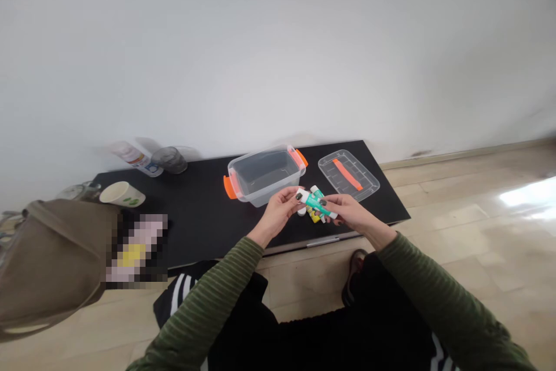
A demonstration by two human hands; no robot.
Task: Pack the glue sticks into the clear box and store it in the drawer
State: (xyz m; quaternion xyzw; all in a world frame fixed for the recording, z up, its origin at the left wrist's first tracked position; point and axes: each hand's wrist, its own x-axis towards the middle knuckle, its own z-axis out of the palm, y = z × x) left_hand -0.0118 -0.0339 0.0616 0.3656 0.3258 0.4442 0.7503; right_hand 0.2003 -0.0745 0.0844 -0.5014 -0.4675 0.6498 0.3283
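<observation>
Between my two hands is a green-and-white glue stick [318, 204], held at a tilt above the front of the table. My left hand [282, 208] pinches its white end, and my right hand [347, 210] grips the other end. Beneath and behind it lie more small items, partly hidden by my hands: another green-and-white stick [316, 191] and a yellow item [313, 215]. Just behind my left hand stands a clear plastic box [260, 197] with orange clips, its top uncovered. To the right rests its clear lid [368, 183] with an orange handle.
On the black table [200, 215], a paper cup [123, 194], a spray can [136, 158] and a dark glass [170, 160] stand at the left. A brown bag [56, 261] covers the left end, beside a blurred-out item [136, 249]. A wall rises behind.
</observation>
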